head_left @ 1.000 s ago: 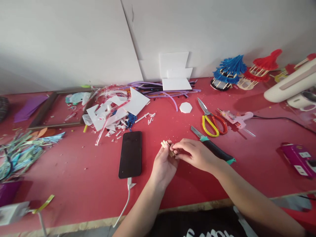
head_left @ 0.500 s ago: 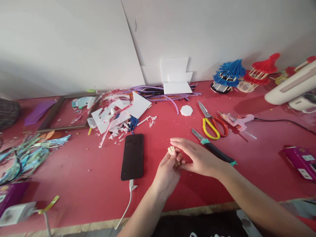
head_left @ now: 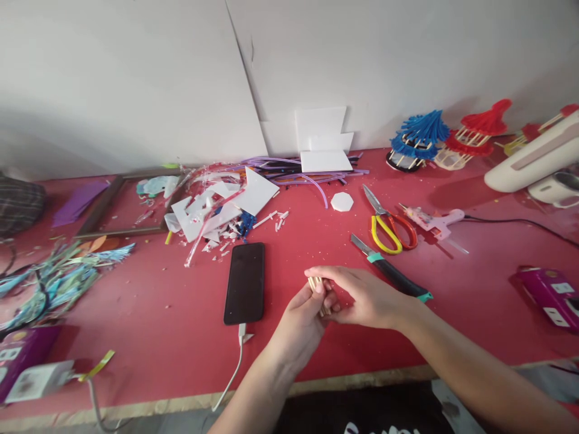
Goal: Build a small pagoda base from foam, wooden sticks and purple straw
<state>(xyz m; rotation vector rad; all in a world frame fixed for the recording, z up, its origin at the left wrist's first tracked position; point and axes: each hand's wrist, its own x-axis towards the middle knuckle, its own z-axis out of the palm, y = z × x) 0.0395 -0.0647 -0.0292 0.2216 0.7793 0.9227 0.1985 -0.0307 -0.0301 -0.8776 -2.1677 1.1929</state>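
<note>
My left hand is closed around a small bundle of short wooden sticks, whose pale tips stick out above the fingers. My right hand meets it from the right, its fingers curled over the top of the bundle and touching the sticks. Both hands hover just above the red table, close to its near edge. A black phone lies face up just left of my hands, with a white cable plugged in. A utility knife with a black and teal handle lies just behind my right hand.
Yellow and orange scissors and a pink glue gun lie to the back right. White foam scraps and purple straws clutter the back centre. Blue and red stick lanterns stand against the wall. A purple power strip sits far right.
Both hands have drifted a little toward me with the stick bundle. My right hand has closed further over the sticks. The camera has tilted slightly.
</note>
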